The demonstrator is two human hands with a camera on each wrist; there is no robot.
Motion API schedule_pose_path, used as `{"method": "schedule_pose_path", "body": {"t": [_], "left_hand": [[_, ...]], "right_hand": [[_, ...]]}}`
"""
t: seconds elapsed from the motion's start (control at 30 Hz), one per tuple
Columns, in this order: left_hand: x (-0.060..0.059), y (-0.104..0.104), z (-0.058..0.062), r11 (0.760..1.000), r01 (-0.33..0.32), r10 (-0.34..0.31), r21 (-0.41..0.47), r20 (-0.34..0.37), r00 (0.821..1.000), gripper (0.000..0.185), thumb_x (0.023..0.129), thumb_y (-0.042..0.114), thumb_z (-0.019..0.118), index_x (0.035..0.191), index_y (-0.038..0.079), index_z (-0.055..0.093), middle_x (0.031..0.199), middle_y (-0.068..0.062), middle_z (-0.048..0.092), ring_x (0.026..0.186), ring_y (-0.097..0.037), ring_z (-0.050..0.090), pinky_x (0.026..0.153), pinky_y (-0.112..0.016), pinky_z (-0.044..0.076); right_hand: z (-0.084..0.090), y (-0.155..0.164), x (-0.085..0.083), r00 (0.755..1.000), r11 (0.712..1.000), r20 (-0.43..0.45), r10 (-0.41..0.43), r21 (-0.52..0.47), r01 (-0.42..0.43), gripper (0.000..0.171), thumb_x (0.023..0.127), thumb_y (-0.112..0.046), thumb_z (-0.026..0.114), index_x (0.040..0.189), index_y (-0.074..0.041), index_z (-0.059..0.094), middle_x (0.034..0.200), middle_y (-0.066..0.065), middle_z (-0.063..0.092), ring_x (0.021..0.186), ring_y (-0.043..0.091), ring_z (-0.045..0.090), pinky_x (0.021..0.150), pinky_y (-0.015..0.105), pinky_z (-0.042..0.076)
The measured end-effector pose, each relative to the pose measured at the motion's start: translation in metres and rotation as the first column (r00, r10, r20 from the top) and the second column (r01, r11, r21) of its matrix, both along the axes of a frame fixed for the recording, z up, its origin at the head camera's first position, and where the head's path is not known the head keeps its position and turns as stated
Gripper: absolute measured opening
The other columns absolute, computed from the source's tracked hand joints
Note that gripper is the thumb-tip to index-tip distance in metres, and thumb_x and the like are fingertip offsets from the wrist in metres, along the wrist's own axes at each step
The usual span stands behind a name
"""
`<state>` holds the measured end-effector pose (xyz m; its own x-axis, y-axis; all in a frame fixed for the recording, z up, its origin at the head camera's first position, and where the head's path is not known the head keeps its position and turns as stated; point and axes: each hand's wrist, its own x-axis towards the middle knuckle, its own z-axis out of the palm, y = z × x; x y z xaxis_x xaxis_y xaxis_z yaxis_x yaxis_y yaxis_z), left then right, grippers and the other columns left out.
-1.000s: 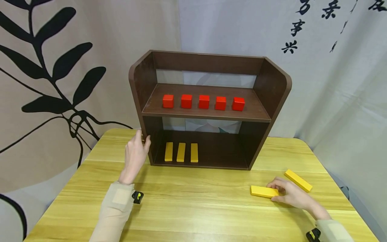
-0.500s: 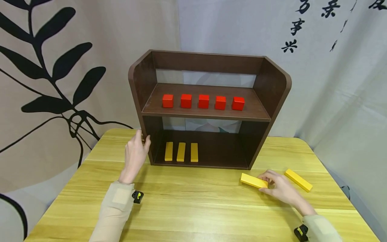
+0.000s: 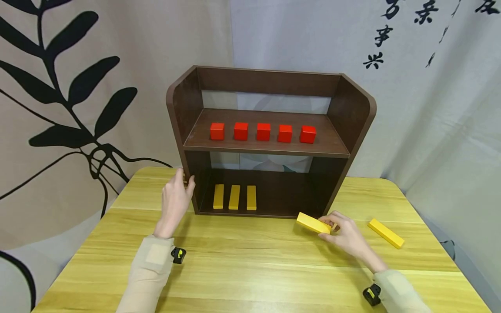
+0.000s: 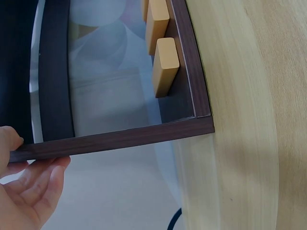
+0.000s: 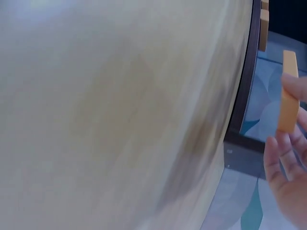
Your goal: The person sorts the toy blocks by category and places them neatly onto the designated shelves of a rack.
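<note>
A dark brown two-tier wooden shelf [image 3: 282,189] stands at the back of the table. My left hand [image 3: 175,202] holds its left side panel [image 4: 120,140], thumb on one face and fingers on the other, as the left wrist view shows. In my right hand [image 3: 345,234], thumb and fingers pinch one end of a yellow rectangular block [image 3: 310,222]. That block is tilted in front of the shelf's lower right corner, its free end overlapping the bottom front edge in the head view. Three similar yellow blocks [image 3: 234,197] stand in a row on the lower tier, toward the left.
Several red cubes [image 3: 263,131] line the upper tier. Another yellow block [image 3: 386,233] lies on the wooden table [image 3: 242,269] to the right of my right hand. Curtains with a black plant print [image 3: 64,87] hang behind the table.
My right hand has carried its yellow block left and up the table toward the shelf's lower right corner, turning it slightly. My left hand has stayed on the side panel.
</note>
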<state>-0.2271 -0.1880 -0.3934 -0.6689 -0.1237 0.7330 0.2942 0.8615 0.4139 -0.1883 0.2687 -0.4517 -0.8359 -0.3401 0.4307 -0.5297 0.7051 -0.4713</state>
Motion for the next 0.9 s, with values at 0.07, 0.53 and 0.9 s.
{"method": "schedule_pose_path", "body": {"t": [0.07,0.53,0.9], "left_hand": [[0.0,0.0,0.0,1.0,0.0,0.0,-0.001,-0.002,1.0,0.018,0.09,0.01,0.06,0.088,-0.002,0.049,0.065,-0.02,0.057,0.052,-0.038,0.06,0.041,-0.044,0.043],[0.001,0.001,0.001,1.0,0.009,-0.009,-0.004,-0.007,1.0,0.016,0.091,0.011,0.06,0.093,-0.002,0.051,0.066,-0.02,0.058,0.05,-0.035,0.059,0.04,-0.04,0.042],[0.0,0.001,-0.001,1.0,0.006,-0.006,-0.006,-0.021,1.0,0.016,0.09,0.01,0.061,0.091,-0.002,0.051,0.065,-0.02,0.058,0.05,-0.036,0.059,0.04,-0.041,0.042]], "right_hand": [[0.001,-0.006,-0.002,1.0,1.0,0.007,-0.008,-0.008,0.008,0.035,0.067,-0.011,0.084,0.098,-0.011,0.069,0.081,-0.006,0.058,0.074,0.005,0.051,0.06,0.023,0.051],[0.002,-0.049,-0.012,0.993,0.995,0.091,-0.078,-0.062,0.083,0.032,0.069,-0.014,0.084,0.097,-0.011,0.071,0.082,-0.002,0.058,0.068,0.009,0.05,0.057,0.017,0.043],[-0.001,-0.08,-0.024,0.977,0.975,0.188,-0.098,-0.178,0.132,0.028,0.071,-0.009,0.082,0.097,-0.007,0.072,0.084,0.005,0.06,0.072,0.014,0.053,0.063,0.019,0.045]]}}
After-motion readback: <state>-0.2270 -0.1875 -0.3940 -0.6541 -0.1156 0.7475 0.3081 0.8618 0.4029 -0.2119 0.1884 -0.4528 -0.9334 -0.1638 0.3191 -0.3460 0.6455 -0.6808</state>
